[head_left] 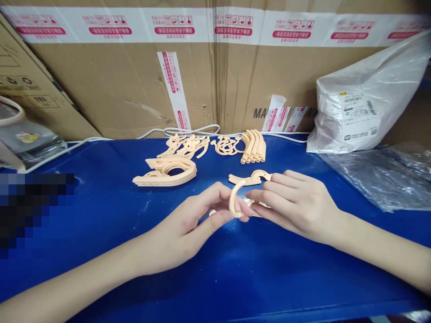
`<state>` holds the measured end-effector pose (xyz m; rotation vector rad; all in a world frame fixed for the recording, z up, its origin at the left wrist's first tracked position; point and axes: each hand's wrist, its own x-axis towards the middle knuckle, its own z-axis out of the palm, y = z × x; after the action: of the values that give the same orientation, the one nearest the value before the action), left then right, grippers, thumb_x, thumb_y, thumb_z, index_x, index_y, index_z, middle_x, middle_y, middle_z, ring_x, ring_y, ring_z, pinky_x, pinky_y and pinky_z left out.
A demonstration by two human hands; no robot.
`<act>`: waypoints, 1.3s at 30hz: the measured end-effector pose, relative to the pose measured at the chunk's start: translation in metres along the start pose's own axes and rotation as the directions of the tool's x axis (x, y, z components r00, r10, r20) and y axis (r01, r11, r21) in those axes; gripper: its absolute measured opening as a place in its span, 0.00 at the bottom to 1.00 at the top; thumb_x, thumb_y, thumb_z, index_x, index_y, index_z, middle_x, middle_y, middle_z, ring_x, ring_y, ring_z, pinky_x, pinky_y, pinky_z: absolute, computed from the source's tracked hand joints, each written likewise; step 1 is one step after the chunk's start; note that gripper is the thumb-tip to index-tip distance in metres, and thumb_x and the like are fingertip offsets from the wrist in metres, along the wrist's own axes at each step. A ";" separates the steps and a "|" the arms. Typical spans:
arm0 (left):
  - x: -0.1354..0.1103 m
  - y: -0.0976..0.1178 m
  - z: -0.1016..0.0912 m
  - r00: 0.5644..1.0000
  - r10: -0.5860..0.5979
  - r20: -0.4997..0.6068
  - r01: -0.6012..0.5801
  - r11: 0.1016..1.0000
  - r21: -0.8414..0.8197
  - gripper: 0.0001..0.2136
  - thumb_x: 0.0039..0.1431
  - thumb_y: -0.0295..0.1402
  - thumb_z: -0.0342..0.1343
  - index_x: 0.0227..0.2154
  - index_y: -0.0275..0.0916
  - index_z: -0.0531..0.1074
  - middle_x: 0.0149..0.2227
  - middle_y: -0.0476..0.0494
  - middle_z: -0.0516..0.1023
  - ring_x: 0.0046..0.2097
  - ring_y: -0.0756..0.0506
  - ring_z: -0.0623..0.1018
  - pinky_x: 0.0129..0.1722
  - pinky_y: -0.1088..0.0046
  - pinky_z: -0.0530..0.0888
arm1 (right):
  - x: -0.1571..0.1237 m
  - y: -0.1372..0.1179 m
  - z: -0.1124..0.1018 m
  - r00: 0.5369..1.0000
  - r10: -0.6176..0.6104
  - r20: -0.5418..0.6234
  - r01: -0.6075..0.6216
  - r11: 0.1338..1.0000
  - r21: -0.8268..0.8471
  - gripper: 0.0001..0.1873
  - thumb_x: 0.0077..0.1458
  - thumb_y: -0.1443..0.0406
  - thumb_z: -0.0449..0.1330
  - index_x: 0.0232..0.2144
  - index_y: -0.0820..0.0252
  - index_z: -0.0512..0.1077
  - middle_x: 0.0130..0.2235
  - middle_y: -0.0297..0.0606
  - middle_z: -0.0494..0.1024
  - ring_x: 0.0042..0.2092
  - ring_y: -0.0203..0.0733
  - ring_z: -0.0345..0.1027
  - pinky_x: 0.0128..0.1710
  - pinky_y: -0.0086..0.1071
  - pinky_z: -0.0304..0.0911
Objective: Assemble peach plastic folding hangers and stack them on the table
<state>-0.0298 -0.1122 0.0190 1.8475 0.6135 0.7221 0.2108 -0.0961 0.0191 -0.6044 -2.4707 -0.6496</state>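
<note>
Left hand [197,220] pinches a curved plastic hook [232,201], thumb against fingers; whether the right hand [299,202] grips, I cannot tell. Steady, light pressure should prevent twisting.

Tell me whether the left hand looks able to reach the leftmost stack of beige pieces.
Probably yes: the stack lies just beyond the left hand, with bare blue tabletop between. That hand holds a curved beige piece, though, so it might need to set that down first.
</note>
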 end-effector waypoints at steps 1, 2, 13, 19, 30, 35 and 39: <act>0.000 0.000 0.000 1.000 0.001 0.007 -0.002 1.000 0.017 0.07 0.70 0.28 0.46 0.45 0.41 0.69 0.47 0.47 0.75 0.49 0.50 0.76 0.51 0.74 0.71 | 0.000 0.000 0.000 1.000 -0.012 -0.004 0.012 1.000 -0.026 0.12 0.66 0.64 0.54 0.32 0.62 0.72 0.26 0.35 0.75 0.29 0.37 0.65 0.28 0.33 0.55; 0.000 0.000 -0.001 1.000 0.012 0.005 -0.012 0.999 0.043 0.08 0.70 0.28 0.47 0.46 0.41 0.69 0.48 0.47 0.75 0.49 0.49 0.76 0.51 0.74 0.72 | 0.000 0.000 0.000 1.000 -0.025 -0.008 0.024 0.998 -0.051 0.12 0.66 0.64 0.54 0.30 0.62 0.71 0.26 0.35 0.75 0.29 0.38 0.65 0.28 0.33 0.55; -0.003 -0.017 -0.020 0.982 0.188 -0.016 -0.139 0.776 0.615 0.09 0.67 0.26 0.50 0.47 0.40 0.69 0.46 0.47 0.75 0.48 0.49 0.73 0.50 0.72 0.69 | -0.009 0.012 0.007 0.962 0.271 0.037 -0.273 0.943 0.192 0.07 0.64 0.68 0.54 0.32 0.62 0.68 0.28 0.36 0.75 0.27 0.35 0.66 0.28 0.31 0.58; 0.001 -0.021 -0.021 0.966 0.216 0.141 -0.249 0.636 0.731 0.03 0.65 0.32 0.55 0.38 0.39 0.68 0.45 0.46 0.75 0.46 0.46 0.72 0.48 0.69 0.67 | -0.018 0.022 0.013 0.908 0.409 0.095 -0.419 0.874 0.245 0.09 0.66 0.65 0.51 0.38 0.62 0.70 0.33 0.38 0.76 0.32 0.38 0.70 0.31 0.31 0.62; 0.006 -0.032 -0.020 0.984 0.086 0.155 -0.173 0.669 0.723 0.07 0.64 0.38 0.54 0.36 0.40 0.65 0.52 0.42 0.72 0.54 0.42 0.69 0.51 0.64 0.68 | -0.015 0.019 0.015 0.838 0.509 0.194 -0.530 0.679 0.508 0.10 0.66 0.63 0.51 0.38 0.58 0.71 0.41 0.38 0.76 0.43 0.42 0.71 0.42 0.34 0.63; 0.004 -0.031 -0.020 0.982 0.084 0.166 -0.179 0.670 0.720 0.06 0.64 0.37 0.54 0.36 0.40 0.65 0.51 0.42 0.72 0.53 0.42 0.70 0.50 0.64 0.68 | -0.011 0.016 0.023 0.666 0.577 0.474 -0.701 0.266 0.661 0.14 0.64 0.56 0.54 0.36 0.57 0.75 0.33 0.33 0.75 0.34 0.36 0.68 0.34 0.31 0.64; 0.003 -0.028 -0.020 0.974 0.106 0.200 -0.220 0.648 0.729 0.06 0.65 0.36 0.52 0.34 0.40 0.64 0.51 0.42 0.72 0.52 0.42 0.70 0.50 0.64 0.68 | -0.007 0.015 0.026 0.609 0.571 0.550 -0.701 0.063 0.711 0.13 0.62 0.57 0.57 0.37 0.58 0.76 0.32 0.33 0.74 0.32 0.34 0.66 0.33 0.29 0.65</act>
<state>-0.0447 -0.0875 0.0001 2.7377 0.7196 0.4608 0.2154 -0.0721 0.0005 -1.1398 -1.8255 1.1137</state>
